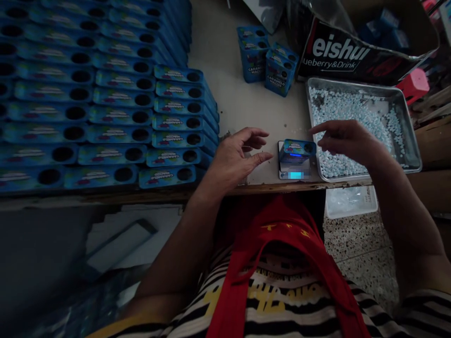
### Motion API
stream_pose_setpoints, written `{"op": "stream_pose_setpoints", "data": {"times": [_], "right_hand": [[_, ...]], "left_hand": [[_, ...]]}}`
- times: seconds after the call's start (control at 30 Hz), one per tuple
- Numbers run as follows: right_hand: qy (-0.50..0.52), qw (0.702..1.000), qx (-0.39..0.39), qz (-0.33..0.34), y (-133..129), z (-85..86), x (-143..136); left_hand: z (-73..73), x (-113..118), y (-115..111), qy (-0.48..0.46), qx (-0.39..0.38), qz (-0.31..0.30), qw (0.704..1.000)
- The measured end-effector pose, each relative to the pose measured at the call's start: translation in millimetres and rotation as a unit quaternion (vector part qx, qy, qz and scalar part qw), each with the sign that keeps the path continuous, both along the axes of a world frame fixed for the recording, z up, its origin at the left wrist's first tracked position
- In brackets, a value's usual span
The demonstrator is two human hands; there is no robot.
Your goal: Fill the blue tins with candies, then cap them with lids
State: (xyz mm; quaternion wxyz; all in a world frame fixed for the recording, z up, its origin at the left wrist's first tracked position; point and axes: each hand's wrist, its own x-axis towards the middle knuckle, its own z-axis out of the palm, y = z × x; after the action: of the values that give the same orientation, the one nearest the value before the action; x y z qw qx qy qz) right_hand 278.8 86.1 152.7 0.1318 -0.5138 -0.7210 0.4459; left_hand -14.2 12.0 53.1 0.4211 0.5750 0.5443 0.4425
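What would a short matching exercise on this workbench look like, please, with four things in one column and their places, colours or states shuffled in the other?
Column one
1. Blue carton between the hands
2. Metal tray
3. Apron
4. Left hand

Column two
A. Red, worn over a striped shirt
B. Open, holding nothing
C. On a small scale with a lit display
D. Spread with pale blue and white pieces

Right pairs: 1-C, 2-D, 3-A, 4-B
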Motion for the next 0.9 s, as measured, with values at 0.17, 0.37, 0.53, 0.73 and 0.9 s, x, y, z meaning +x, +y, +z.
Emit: {"op": "stream_pose_setpoints", "data": {"times": [0.17, 0.37, 0.53, 0.73, 0.9], "right_hand": [[0.076, 0.981, -0.009, -0.178, 28.3, -29.4, 41.8], [0.096, 0.971, -0.055, -0.212, 31.7, -60.2, 65.7], [0.065, 0.981, -0.027, -0.181, 27.1, -57.0, 77.5], [0.054, 0.986, -0.009, -0.156, 26.0, -57.4, 90.4], [0.047, 0.987, 0.000, -0.150, 27.1, -60.7, 91.8]], "left_hand": [[3.2, 3.6, 0.8, 0.012, 0.000, 0.000, 1.000], [7.6, 16.3, 5.9, 0.059, 0.023, -0.002, 0.998], [15.3, 29.5, 8.9, 0.107, 0.040, -0.012, 0.993], [22.4, 40.5, 12.9, 0.161, 0.068, -0.043, 0.984], [22.4, 48.6, 18.4, 0.231, 0.105, -0.073, 0.965]]}}
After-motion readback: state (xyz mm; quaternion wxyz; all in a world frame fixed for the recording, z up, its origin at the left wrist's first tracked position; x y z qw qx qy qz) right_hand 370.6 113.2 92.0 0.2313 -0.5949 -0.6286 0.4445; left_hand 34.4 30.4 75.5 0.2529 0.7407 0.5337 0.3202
